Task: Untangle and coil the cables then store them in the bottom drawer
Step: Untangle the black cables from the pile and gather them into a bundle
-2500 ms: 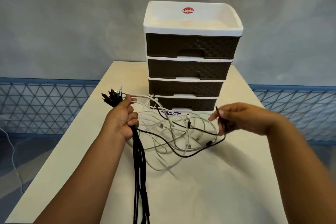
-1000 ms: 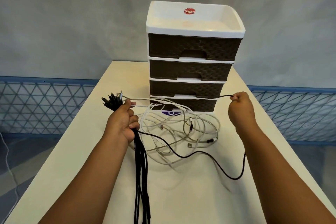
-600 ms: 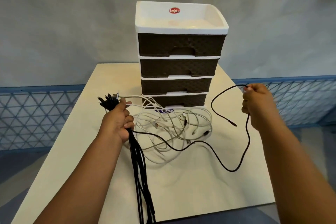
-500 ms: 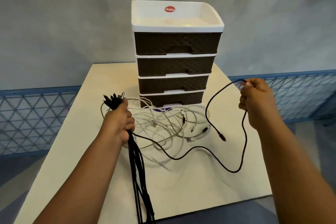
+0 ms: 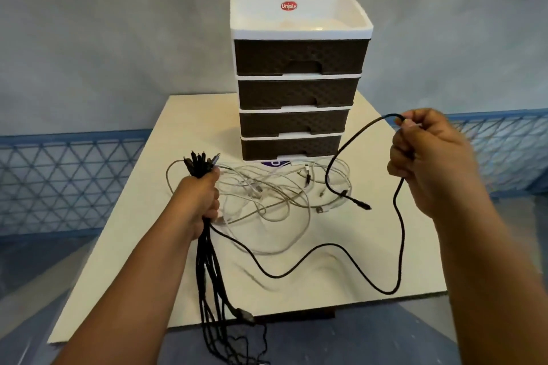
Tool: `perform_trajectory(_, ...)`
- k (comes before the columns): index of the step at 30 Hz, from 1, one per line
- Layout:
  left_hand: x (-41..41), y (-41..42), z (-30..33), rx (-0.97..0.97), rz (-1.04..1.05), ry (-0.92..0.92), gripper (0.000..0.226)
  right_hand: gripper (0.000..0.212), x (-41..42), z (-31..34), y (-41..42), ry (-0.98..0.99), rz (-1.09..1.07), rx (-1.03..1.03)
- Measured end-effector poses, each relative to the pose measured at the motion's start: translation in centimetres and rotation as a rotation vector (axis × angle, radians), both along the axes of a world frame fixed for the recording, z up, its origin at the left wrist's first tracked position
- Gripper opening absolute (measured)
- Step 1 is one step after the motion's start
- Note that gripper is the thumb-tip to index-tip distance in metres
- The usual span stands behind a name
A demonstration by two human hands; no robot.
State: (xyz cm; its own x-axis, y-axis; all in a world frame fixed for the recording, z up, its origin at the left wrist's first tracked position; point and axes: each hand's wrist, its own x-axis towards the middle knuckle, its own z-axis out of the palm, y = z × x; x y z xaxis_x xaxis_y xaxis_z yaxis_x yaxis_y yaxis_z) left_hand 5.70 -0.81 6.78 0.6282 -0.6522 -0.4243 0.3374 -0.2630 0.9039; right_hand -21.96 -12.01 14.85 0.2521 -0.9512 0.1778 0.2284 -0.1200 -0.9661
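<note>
Left hand (image 5: pixel 199 201) clenched around a bundle (image 5: pixel 207 261) of black cables. Plug ends fan out above the fist; the strands hang below it, past the near edge of the table (image 5: pixel 148 216), and trail toward the floor.

Right hand (image 5: pixel 427 154) raised at the right, fingers closed on a single black cable (image 5: pixel 398 234), pinched near the top between thumb and forefinger. From the pinch, one run arcs left and down in front of the drawer unit (image 5: pixel 296 83) and ends in a free plug (image 5: pixel 363 205) just above the table, at the right rim of the white tangle (image 5: pixel 267 195). The other run drops from the fist, loops low near the front right table edge, then snakes left across the tabletop up to the left hand.

White tangle: loose pile of pale cables lying on the table between the hands, directly in front of the unit and touching its base area. Several connector ends visible in it. One white loop passes up behind the left fist.

Drawer unit: four dark drawers in a white frame, open white tray on top with a red logo. All drawers closed, including the bottom drawer (image 5: pixel 290 147). A small purple item (image 5: pixel 274 163) shows at its foot, partly under the cables; cannot tell what it is.
</note>
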Motion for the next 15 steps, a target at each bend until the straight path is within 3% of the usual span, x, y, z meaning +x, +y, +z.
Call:
perform_trajectory(6,-3.7,2.9,1.8,-0.037,0.077,-0.099,0.029,0.023,-1.1,-1.7,2.2,-0.059,0.152,0.111)
perform_trajectory(9,-6.9,4.8,2.9,-0.079,-0.016,-0.061,0.024,0.019,-2.4,-2.5,3.9,-0.084,0.235,0.209)
perform_trajectory(15,-12.9,8.3,6.0,-0.191,-0.227,-0.061,0.038,0.013,-4.6,-4.4,7.7,-0.066,0.336,0.328)
